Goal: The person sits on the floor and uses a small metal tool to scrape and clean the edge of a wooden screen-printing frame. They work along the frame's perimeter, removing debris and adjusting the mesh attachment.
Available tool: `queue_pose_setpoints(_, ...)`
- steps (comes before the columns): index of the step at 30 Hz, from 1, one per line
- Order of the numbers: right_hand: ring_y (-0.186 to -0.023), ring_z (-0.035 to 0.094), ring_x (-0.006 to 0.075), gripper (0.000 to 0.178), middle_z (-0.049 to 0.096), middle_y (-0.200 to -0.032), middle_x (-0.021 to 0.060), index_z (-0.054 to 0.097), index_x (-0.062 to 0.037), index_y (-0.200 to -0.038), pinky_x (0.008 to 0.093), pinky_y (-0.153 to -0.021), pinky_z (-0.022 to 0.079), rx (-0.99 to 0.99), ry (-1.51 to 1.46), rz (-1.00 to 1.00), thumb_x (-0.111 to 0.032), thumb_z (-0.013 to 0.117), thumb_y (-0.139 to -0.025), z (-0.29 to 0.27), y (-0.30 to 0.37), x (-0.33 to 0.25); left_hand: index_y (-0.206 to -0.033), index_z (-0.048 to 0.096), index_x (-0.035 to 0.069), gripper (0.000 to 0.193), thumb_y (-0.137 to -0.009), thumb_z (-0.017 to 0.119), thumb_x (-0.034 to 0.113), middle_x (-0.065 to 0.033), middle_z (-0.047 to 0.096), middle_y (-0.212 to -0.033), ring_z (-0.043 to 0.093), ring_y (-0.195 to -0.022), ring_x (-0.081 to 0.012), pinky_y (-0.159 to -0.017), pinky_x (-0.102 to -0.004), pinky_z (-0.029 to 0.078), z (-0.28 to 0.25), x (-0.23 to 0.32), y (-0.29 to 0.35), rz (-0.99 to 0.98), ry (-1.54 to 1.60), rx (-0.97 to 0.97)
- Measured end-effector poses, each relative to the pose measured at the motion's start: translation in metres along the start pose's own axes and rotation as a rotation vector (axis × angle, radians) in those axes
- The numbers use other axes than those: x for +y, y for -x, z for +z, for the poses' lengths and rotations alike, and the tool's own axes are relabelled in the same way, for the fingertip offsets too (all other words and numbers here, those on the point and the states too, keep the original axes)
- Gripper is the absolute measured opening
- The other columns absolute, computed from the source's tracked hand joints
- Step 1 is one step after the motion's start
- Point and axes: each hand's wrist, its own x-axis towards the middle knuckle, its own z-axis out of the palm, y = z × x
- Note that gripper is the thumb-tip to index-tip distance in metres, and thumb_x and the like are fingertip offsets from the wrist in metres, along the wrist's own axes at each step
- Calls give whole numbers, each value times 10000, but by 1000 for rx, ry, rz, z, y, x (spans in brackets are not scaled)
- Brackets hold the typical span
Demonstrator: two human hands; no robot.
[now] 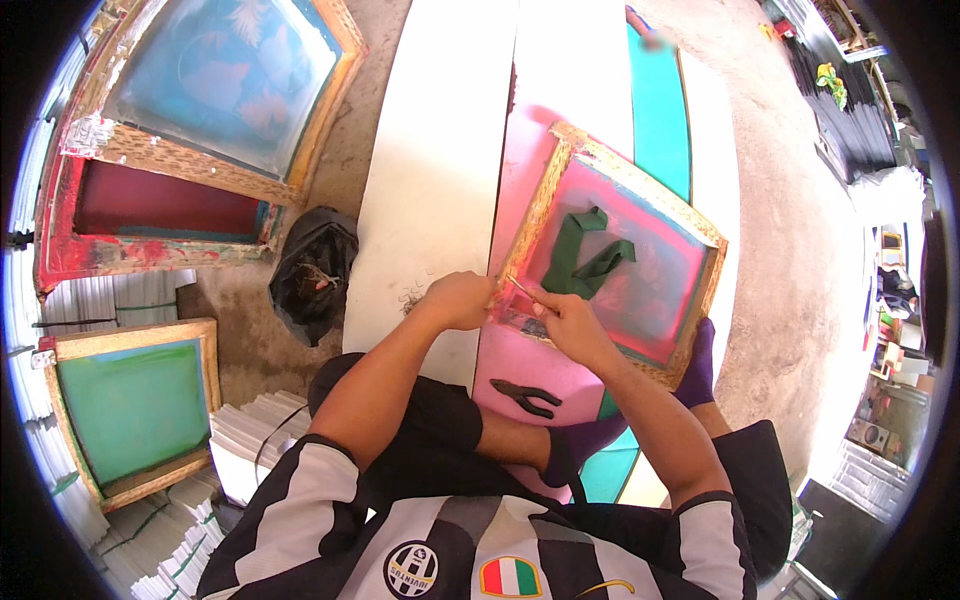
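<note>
A wooden screen-printing frame with pink-stained mesh lies tilted across the boards before me. My left hand is closed against its near left corner; whatever those fingers hold is hidden. In my right hand is a slim metal tool, its tip against the wood of the left rail. On the mesh rests a folded dark green cloth strip. Dark-handled pliers lie just below the frame on a pink board. Small wiry bits are scattered left of my left hand.
Left on the floor are a crumpled black plastic bag, a green-meshed frame and larger blue and red frames. Stacked white sheets stand at lower left. My purple-socked foot touches the frame's right side.
</note>
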Motion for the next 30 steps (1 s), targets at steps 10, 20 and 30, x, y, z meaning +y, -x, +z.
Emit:
queue_pose_setpoints(10,-772,702,317,414,743,-980,218,625,-206,-1447,425,-718,547,-193,-344,203,-202,618,-1034,-14,-6,15,-995,717,47,239,-815,711,203,-233,746,-951,722,-940,-428,-827,-523,579,-23,7,10,-36,59,-121)
queue_pose_setpoints(20,-604,490,62,376,572,-716,-5,652,-151,-1435,240,-545,408,-317,-727,477,-233,588,-1073,-24,-11,1,-730,743,13,257,-860,740,236,-133,732,-691,736,-682,-278,-682,-441,562,-21,-2,11,-30,181,-133)
queue_pose_setpoints(30,-831,736,325,364,771,-1042,145,678,-183,-1379,406,-747,554,96,-142,-52,-255,614,-1028,-5,6,24,-727,747,49,166,-813,711,187,-95,724,-672,737,-731,-278,-723,-438,572,-25,2,11,-78,200,-172)
